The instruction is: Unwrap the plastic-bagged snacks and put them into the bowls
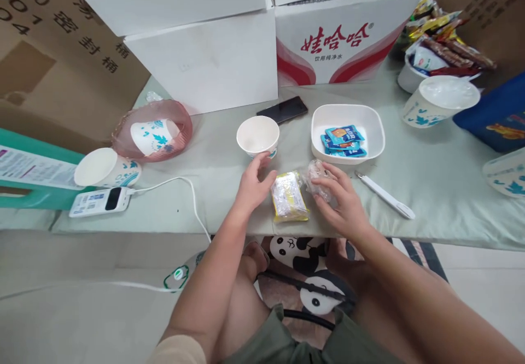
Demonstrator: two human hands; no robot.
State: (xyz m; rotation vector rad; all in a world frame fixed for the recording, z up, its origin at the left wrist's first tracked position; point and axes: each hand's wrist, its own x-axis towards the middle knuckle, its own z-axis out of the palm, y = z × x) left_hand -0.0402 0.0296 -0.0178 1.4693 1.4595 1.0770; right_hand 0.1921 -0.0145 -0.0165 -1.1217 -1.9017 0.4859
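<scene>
My left hand (253,186) is open, its thumb and fingers apart. Its fingertips are at the near side of a white paper bowl (257,134), and I cannot tell whether they touch it. Just right of the thumb lies a clear-and-yellow plastic packet (289,197) with pale contents. My right hand (342,200) has its fingers curled over a crumpled clear plastic wrapper (315,181), partly hidden by the fingers. Behind this hand, a white square tray (375,134) holds several small blue sachets (343,140). A white slim-handled tool (385,194) lies to the right.
A black phone (283,110) lies before white cartons (205,63). On the left are a pink basket (186,129) with a paper cup, another paper bowl (98,167) and a white power bank (100,203) with a cable. More cups (435,101) and a snack-filled bowl (410,74) stand right.
</scene>
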